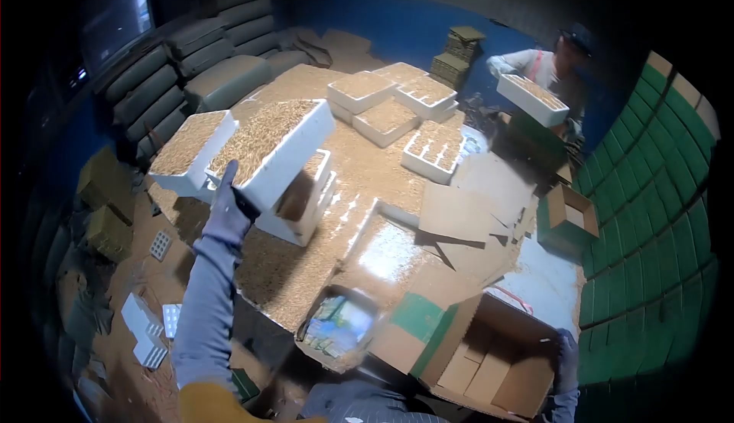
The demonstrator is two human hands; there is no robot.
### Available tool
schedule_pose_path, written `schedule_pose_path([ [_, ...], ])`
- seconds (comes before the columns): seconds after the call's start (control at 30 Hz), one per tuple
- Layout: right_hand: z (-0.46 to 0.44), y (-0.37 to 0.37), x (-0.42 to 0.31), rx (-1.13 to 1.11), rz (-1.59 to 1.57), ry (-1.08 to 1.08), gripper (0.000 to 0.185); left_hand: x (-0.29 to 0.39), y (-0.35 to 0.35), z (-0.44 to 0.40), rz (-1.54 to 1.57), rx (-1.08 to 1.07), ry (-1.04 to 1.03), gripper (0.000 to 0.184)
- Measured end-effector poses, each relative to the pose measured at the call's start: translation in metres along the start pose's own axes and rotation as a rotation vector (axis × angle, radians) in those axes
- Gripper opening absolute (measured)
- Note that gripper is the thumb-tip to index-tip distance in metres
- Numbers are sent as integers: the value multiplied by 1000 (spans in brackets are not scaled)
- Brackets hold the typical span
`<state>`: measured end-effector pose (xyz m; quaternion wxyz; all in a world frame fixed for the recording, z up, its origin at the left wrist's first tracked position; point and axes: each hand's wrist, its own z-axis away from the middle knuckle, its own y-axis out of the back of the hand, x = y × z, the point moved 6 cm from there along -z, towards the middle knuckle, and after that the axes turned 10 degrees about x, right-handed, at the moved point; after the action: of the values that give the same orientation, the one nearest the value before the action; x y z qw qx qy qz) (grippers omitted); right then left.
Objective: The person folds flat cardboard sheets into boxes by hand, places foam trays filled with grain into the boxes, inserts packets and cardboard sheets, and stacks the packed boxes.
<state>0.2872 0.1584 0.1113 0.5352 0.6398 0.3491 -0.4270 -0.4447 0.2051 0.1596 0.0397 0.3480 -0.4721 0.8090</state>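
You've got five filled white trays [373, 133] clustered across from you, and one open carton [485, 362] close in, your right hand [567, 356] at its right wall, though I can't tell if it's gripping. One tilted foam tray [290, 164], heaped with tan grainy stuff, sits just beyond your left hand [229, 213], which is clamped on its near end.

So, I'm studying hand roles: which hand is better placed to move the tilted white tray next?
Probably the left hand: it grips the tilted white tray, while the right hand is at the open carton, well away from that tray.
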Motion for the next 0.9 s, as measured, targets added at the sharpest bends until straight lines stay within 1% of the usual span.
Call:
schedule_pose_path([
  [0.03, -5, 12, 16, 1, 207, 138, 30, -19, -6, 18, 26, -61, 147, 53],
  [0.07, -13, 10, 12, -11, 350, 290, 27, -41, -19, 42, -32, -70, 192, 53],
  [0.1, -20, 5, 5, -60, 448, 392, 23, -67, -36, 68, -89, -83, 237, 52],
  [0.13, -27, 1, -2, -100, 540, 498, 22, -94, -54, 88, -169, -150, 275, 52],
  [0.17, -33, -3, -6, -95, 598, 659, 27, -121, -74, 109, -249, -221, 310, 52],
  [0.27, -74, -6, 36, -173, 255, 95, 26, -209, -135, 183, -316, -343, 471, 49],
  [0.3, -78, -9, 36, -182, 162, -53, 26, -246, -142, 194, -271, -412, 518, 48],
  [0.33, -81, -11, 33, -204, 111, -120, 26, -273, -149, 211, -325, -393, 561, 47],
  [0.43, -80, -12, 27, -273, 39, -186, 27, -331, -139, 242, -421, -383, 701, 49],
  [0.47, -77, -15, 27, -293, 32, -183, 28, -328, -138, 256, -432, -418, 749, 55],
  [0.5, -76, -16, 27, -310, 33, -171, 28, -322, -133, 262, -490, -489, 664, 62],
  [0.57, -72, -23, 29, -323, 64, -94, 31, -291, -116, 278, -636, -431, 714, 64],
  [0.63, -68, -31, 30, -307, 149, 56, 33, -277, -84, 271, -586, -472, 784, 66],
  [0.67, -64, -35, 31, -295, 191, 125, 35, -270, -70, 268, -653, -450, 756, 69],
  [0.7, -54, -35, 22, -272, 316, 291, 41, -270, -56, 260, -809, -486, 702, 80],
  [0.77, -42, -40, 15, -289, 119, -208, 46, -277, -62, 263, -918, -575, 503, 96],
  [0.8, -45, -37, 20, -370, 111, -206, 49, -288, -64, 267, -893, -592, 519, 104],
  [0.83, -52, -32, 16, -503, 102, -94, 55, -297, -59, 265, -936, -555, 548, 106],
  [0.9, -71, -28, 27, -651, 53, -464, 55, -310, -38, 248, -1085, -544, 500, 100],
])
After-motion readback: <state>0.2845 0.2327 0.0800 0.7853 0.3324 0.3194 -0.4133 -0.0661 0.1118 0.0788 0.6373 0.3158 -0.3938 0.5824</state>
